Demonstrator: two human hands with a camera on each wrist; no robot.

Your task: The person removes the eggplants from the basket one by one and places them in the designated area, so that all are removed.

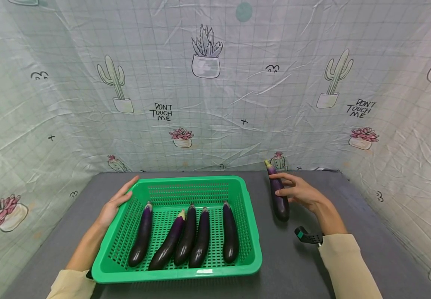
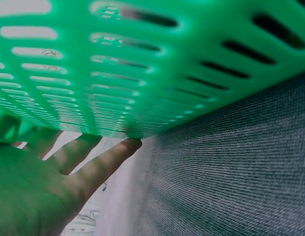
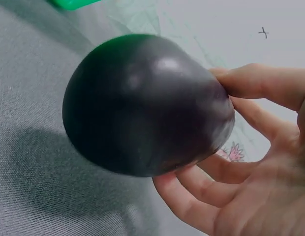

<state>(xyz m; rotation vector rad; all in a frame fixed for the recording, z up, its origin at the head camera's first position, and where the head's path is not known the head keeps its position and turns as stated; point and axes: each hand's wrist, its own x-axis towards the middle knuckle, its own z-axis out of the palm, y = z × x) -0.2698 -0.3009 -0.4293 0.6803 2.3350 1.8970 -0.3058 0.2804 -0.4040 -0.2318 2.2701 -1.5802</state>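
A green plastic basket (image 1: 254, 249) with slotted walls stands on the grey table, several dark purple eggplants (image 1: 230, 234) lying inside it. Along the basket's left side rests my left hand (image 1: 110, 209), its fingers extended against the slotted wall, as the left wrist view also shows. To the right of the basket, my right hand (image 1: 301, 192) grips one eggplant (image 1: 280, 203) between thumb and fingers, its pale green stem end pointing away from me. In the right wrist view the rounded dark end of that eggplant (image 3: 142, 108) fills the middle, held above the table with its shadow below.
The grey tabletop (image 1: 275, 265) extends around the basket. A pale curtain (image 1: 215, 104) printed with potted cacti hangs behind the table and along both sides. On the right wrist sits a black strap mount (image 1: 308, 236).
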